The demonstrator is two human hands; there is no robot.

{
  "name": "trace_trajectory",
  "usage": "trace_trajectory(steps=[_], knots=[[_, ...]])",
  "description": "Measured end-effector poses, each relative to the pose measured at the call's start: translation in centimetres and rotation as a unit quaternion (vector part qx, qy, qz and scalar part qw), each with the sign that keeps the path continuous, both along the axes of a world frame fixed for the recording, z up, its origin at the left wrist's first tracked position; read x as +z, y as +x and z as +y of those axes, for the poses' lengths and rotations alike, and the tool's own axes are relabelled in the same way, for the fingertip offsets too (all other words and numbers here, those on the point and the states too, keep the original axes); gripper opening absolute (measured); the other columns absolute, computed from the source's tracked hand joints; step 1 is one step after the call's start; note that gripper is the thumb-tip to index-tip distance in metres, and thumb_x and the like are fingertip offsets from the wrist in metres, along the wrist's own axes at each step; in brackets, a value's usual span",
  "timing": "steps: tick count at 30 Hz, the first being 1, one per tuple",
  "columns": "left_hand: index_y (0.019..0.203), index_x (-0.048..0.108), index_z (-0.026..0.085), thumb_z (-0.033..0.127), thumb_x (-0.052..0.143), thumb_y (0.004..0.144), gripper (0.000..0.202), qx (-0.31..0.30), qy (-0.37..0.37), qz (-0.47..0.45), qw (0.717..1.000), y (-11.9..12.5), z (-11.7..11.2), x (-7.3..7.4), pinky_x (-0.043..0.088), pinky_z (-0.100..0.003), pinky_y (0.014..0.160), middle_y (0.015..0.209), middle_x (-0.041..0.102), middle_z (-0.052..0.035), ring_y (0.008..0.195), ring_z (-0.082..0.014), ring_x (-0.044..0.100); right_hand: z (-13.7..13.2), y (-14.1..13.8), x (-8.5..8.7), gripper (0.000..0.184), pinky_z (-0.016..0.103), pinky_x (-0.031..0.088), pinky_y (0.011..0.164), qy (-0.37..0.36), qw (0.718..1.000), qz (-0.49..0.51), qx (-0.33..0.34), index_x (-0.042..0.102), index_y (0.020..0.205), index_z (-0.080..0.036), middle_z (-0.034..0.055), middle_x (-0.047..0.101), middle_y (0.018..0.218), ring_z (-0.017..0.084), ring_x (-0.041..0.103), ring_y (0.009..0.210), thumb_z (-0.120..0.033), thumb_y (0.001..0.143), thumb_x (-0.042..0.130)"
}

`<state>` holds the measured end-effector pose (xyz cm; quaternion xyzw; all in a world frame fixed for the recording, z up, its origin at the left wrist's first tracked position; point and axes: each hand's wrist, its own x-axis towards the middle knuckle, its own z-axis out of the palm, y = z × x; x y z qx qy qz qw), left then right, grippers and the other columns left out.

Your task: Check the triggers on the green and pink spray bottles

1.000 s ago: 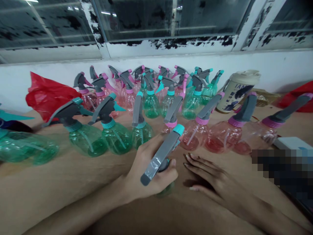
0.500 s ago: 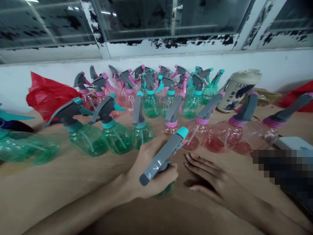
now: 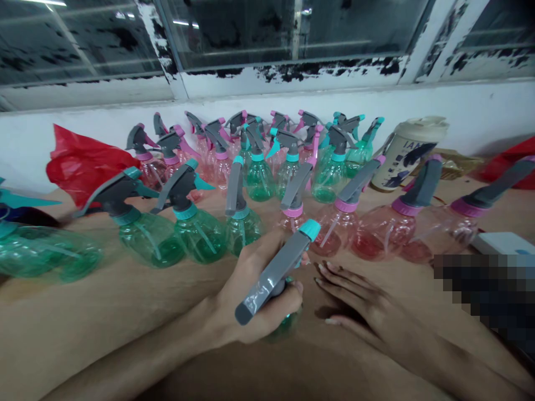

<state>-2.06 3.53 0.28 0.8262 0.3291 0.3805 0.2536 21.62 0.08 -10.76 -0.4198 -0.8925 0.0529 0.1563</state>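
Observation:
My left hand (image 3: 259, 289) is wrapped round the neck of a green spray bottle (image 3: 278, 273) with a grey head and turquoise nozzle. Most of that bottle's body is hidden beneath the hand. Palm down on the table lies my right hand (image 3: 359, 301), its fingers stretched out just right of the bottle and holding nothing. Ahead of the hands stands a row of spray bottles: a green one with a turquoise collar (image 3: 200, 236) to the left, and a pink one with a pink collar (image 3: 384, 231) to the right. Each of these two has some liquid low inside.
Several more pink and green spray bottles (image 3: 259, 172) crowd the back by the wall. A red plastic bag (image 3: 87, 167) lies at the left, another red piece (image 3: 514, 161) at the right. A pale tumbler (image 3: 407, 156) and a white box (image 3: 501, 245) are also on the right.
The spray head in my left hand has shifted slightly towards me and to the left. My right hand stays flat in the same place.

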Motion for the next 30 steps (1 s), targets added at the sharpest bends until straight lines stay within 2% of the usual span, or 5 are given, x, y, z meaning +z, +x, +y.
trace_trajectory(steps=[8,16,20,24,30], knots=[[0.084,0.044,0.025,0.014,0.050,0.064,0.023,0.022,0.030,0.000,0.999,0.3,0.0,-1.0,0.049,-0.032,0.059,0.074,0.051,0.0005,0.064,-0.0169,0.051,-0.1,0.0,0.0,0.053,0.044,0.040,0.102,-0.003,1.000,0.018,0.004,0.038,0.136,-0.024,0.0044,0.042,0.140,0.023,0.039,0.127,-0.039,0.087,0.052],[0.087,0.045,0.023,0.016,0.050,0.069,0.020,0.030,0.016,0.022,0.999,0.4,-0.3,-1.1,0.049,-0.034,0.066,0.073,0.046,0.0003,0.065,-0.0174,0.049,0.0,0.1,0.0,0.051,0.042,0.040,0.101,0.002,1.000,-0.013,0.002,0.043,0.133,-0.020,0.0056,0.043,0.139,0.022,0.039,0.127,-0.042,0.087,0.051],[0.088,0.046,0.022,0.015,0.051,0.069,0.021,0.043,0.018,0.017,0.999,0.3,-0.4,-1.3,0.048,-0.033,0.062,0.072,0.046,0.0007,0.064,-0.0170,0.049,0.0,0.1,0.0,0.052,0.043,0.040,0.101,0.003,1.000,-0.004,0.002,0.042,0.134,-0.021,0.0052,0.043,0.139,0.023,0.039,0.127,-0.041,0.086,0.051],[0.088,0.044,0.022,0.013,0.050,0.067,0.024,0.031,0.005,0.013,0.999,0.4,-0.5,-1.3,0.047,-0.033,0.064,0.075,0.046,0.0002,0.066,-0.0169,0.048,0.0,0.0,0.0,0.052,0.043,0.040,0.101,-0.001,1.000,0.000,0.004,0.041,0.134,-0.023,0.0050,0.043,0.139,0.023,0.039,0.127,-0.041,0.086,0.052],[0.079,0.039,0.025,0.007,0.048,0.058,0.029,0.046,0.027,-0.002,0.999,0.8,-0.4,-0.9,0.046,-0.030,0.058,0.073,0.047,0.0025,0.062,-0.0152,0.047,-0.1,0.0,0.1,0.054,0.043,0.040,0.102,-0.005,1.000,0.009,0.001,0.038,0.136,-0.023,0.0053,0.042,0.139,0.023,0.039,0.127,-0.039,0.087,0.052]])
